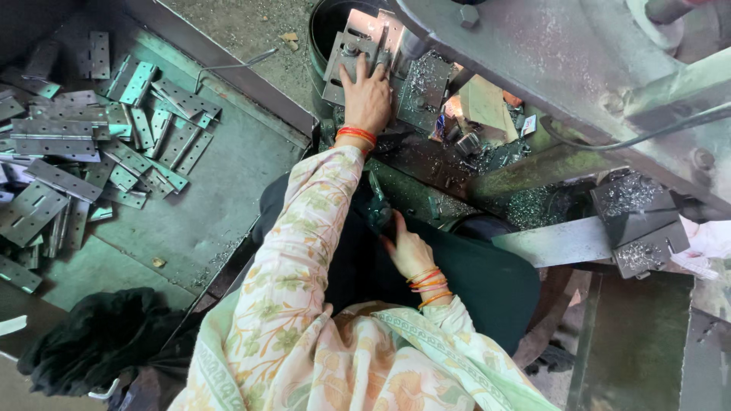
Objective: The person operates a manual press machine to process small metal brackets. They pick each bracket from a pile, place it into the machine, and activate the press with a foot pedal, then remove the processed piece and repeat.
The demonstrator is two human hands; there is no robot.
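Observation:
My left hand reaches forward to the press machine and lies on a grey metal hinge plate set at the die, fingers spread over it and holding it down. Orange bangles ring that wrist. My right hand stays low near my lap, its fingers curled on a dark green handle that sticks up beside the machine base. Both arms wear a pale floral sleeve.
A heap of grey hinge plates lies on the metal tray at the left. A black cloth sits at the lower left. Metal shavings cover the machine bed. A flat steel bar juts out at the right.

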